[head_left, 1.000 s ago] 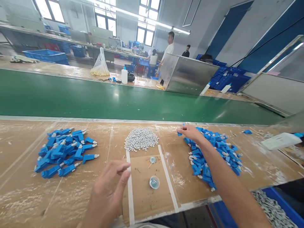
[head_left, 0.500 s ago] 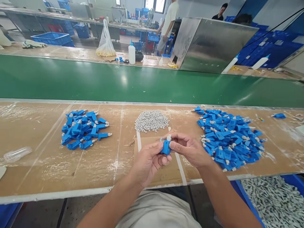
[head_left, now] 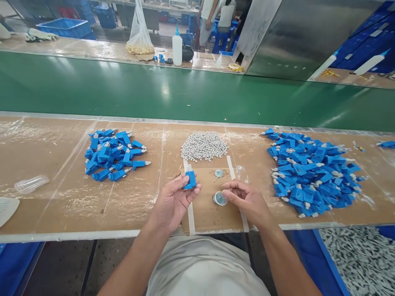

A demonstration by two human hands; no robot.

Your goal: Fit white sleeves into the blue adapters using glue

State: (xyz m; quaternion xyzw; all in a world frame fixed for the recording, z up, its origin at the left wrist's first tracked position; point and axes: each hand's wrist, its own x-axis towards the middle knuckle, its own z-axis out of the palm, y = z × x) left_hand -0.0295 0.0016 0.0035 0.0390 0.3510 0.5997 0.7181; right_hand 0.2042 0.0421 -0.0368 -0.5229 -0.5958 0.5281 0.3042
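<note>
Between the thumb and fingers of my left hand (head_left: pixel 177 199) is a small blue plastic part (head_left: pixel 190 180) with a whitish tip pointing up. My right hand (head_left: pixel 247 199) is closed in a pinch beside a small round jar (head_left: pixel 219 199) with bluish contents. Whatever the right fingertips pinch is too small to make out. Behind the jar lies a small round lid (head_left: pixel 219 173) with a thin stick against it. A heap of small grey pellet-like pieces (head_left: pixel 203 146) lies beyond, at the back of the cardboard mat (head_left: pixel 203 218).
Blue parts are heaped at left (head_left: pixel 114 154) and, in a larger pile (head_left: pixel 314 172), at right. A clear plastic tube (head_left: pixel 31 184) lies far left. Across the green belt (head_left: pixel 129 90) stand a white bottle (head_left: pixel 177 47) and a plastic bag (head_left: pixel 139 37). A blue bin (head_left: pixel 331 263) sits below right.
My hands have moved apart. The left keeps the blue part and has shifted left; the right has let go of it and come down beside the jar, which now shows. The view has tilted down.
</note>
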